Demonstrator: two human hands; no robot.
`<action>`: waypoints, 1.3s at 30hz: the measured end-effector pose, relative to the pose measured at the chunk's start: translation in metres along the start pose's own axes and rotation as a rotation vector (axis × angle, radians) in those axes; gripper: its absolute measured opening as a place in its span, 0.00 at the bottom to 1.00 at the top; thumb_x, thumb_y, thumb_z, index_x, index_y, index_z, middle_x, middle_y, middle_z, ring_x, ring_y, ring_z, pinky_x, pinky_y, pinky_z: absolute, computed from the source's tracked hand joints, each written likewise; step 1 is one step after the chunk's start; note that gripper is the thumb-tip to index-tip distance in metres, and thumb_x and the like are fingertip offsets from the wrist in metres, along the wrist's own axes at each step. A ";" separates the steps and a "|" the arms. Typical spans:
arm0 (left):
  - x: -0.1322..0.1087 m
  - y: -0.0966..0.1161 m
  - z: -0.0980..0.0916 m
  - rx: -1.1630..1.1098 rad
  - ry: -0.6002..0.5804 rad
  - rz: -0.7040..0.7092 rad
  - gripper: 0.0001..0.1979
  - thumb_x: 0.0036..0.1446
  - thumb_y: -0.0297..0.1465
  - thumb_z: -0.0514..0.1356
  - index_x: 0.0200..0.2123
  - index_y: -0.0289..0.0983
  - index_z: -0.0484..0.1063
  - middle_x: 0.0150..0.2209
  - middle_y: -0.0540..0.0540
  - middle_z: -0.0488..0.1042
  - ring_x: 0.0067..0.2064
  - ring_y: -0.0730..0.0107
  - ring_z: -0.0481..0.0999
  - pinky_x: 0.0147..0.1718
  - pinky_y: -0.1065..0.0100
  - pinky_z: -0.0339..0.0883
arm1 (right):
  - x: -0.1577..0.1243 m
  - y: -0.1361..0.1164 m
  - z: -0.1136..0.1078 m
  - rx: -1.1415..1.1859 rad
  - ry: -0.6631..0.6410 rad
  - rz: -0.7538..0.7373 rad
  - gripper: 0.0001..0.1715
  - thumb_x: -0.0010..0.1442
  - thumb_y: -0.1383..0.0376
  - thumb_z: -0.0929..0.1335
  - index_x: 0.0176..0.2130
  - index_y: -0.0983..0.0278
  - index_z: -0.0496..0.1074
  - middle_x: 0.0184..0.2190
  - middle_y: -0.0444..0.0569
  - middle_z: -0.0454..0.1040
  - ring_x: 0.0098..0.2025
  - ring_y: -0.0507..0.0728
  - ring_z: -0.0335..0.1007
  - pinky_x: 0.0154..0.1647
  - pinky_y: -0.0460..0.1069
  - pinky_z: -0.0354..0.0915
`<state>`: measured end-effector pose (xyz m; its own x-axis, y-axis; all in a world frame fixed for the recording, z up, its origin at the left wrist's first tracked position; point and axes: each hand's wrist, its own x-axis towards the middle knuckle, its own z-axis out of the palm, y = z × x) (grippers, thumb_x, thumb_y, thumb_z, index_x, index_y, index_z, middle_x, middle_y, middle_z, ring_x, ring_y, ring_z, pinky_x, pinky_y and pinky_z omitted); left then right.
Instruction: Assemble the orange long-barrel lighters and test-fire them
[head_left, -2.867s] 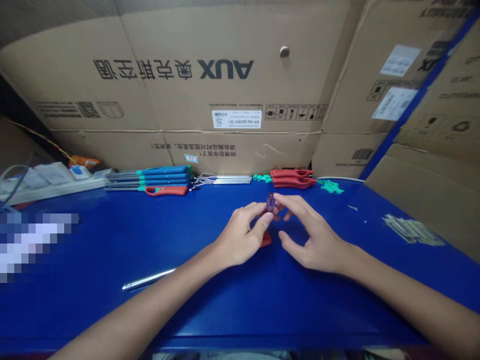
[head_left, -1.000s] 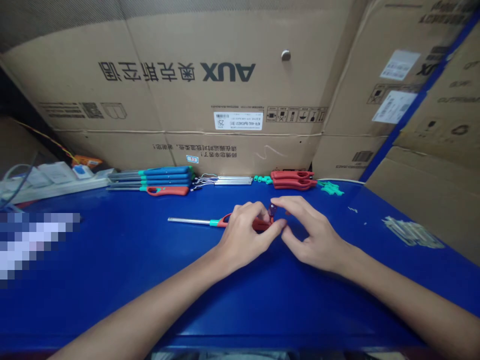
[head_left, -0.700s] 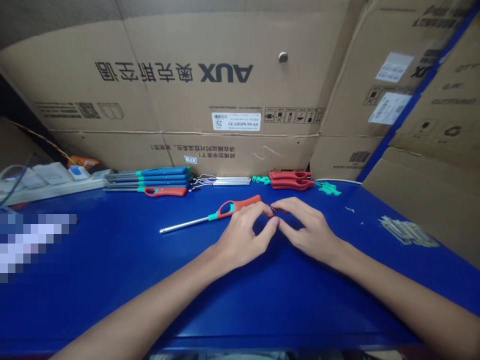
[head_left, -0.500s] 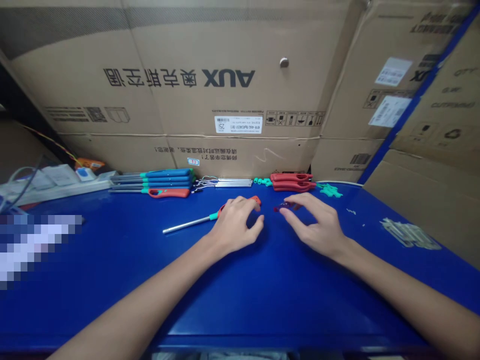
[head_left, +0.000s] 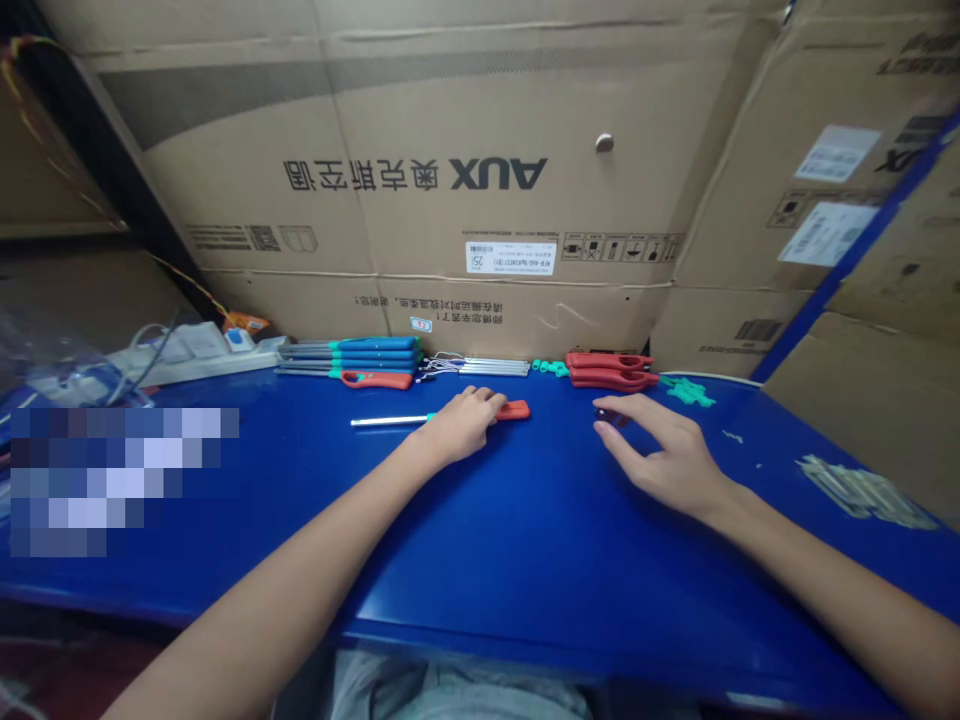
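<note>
My left hand (head_left: 461, 425) lies over a long stick lighter (head_left: 514, 410) with a red handle, teal collar and metal tube pointing left; the fingers curl round its middle on the blue table (head_left: 480, 560). My right hand (head_left: 664, 450) rests on the table to the right. Its fingers are spread, and the fingertips are beside a small dark purple part (head_left: 604, 413).
Along the back edge lie a stack of finished blue and red lighters (head_left: 352, 358), bare metal tubes with wires (head_left: 480, 366), red handle shells (head_left: 609, 368) and teal pieces (head_left: 688, 390). Clear small parts (head_left: 862, 490) sit at the right. Cardboard boxes (head_left: 480, 170) wall the back and right.
The hands parted: the left carried the assembled lighter toward the back left, and the right drew away to the right beside the small purple part. The camera has tilted up.
</note>
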<state>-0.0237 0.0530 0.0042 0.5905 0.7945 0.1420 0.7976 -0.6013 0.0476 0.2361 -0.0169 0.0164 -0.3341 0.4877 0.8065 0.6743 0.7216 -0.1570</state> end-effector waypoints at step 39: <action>-0.018 -0.034 -0.040 0.045 -0.232 -0.268 0.17 0.63 0.36 0.58 0.53 0.35 0.68 0.52 0.41 0.70 0.49 0.61 0.74 0.46 0.55 0.72 | -0.003 0.007 0.001 0.027 -0.069 -0.031 0.10 0.63 0.69 0.67 0.46 0.64 0.72 0.40 0.51 0.78 0.40 0.56 0.76 0.44 0.51 0.72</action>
<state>-0.0666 0.0559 0.0400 0.3673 0.9249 -0.0986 0.9297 -0.3683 0.0088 0.2413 -0.0128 0.0123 -0.3993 0.4971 0.7703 0.6456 0.7491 -0.1488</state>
